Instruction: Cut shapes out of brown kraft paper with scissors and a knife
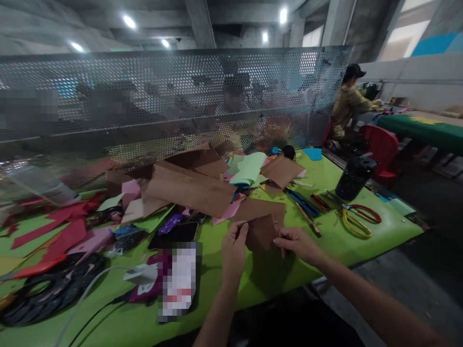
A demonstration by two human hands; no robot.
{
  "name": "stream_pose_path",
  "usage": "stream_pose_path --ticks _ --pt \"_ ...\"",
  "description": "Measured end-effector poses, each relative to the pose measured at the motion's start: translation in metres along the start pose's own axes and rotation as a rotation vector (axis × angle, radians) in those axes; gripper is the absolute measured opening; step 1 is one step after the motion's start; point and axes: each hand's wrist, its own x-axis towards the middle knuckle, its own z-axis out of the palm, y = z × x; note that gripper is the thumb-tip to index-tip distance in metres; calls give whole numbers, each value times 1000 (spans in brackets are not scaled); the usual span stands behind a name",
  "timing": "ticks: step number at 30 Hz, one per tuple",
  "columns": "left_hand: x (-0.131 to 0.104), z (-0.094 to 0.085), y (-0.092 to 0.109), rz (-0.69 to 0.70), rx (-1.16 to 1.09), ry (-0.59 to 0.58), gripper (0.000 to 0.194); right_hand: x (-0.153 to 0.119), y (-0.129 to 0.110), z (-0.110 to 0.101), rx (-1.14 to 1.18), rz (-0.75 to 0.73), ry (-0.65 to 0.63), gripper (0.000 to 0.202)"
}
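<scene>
Between my two hands, above the front of the green table (224,294), is a small piece of brown paper (262,233). My left hand (235,241) pinches its left edge between thumb and fingers. On the opposite edge, my right hand (294,243) grips it the same way. Just behind the held piece lies a larger sheet of brown paper (267,208), partly covered by it. Scissors (356,219) with one red and one yellow handle rest to the right, near a pencil (307,219) and a blue-handled tool (304,202).
Brown paper sheets (191,188) and coloured scraps heap along a perforated metal screen (173,106). A black cup (354,176) stands at the right edge. To the left are a phone (175,235), a purple charger (144,289) with cables, and red paper strips (68,226). A seated person (347,106) works beyond.
</scene>
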Motion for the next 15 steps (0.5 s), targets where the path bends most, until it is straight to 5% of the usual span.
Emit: stream_pose_path --ticks 3,8,11,15 --pt "1 -2 2 -11 -8 7 31 -2 -1 -5 -136 -36 3 38" --pt "10 -20 -1 -23 -99 177 35 7 -1 -18 -841 -244 36 31" --pt "11 -31 -6 -41 -180 240 37 14 6 -16 -1135 -297 1 57" --pt "6 -38 -14 -106 -207 255 37 17 14 -9 -1308 -220 -20 25"
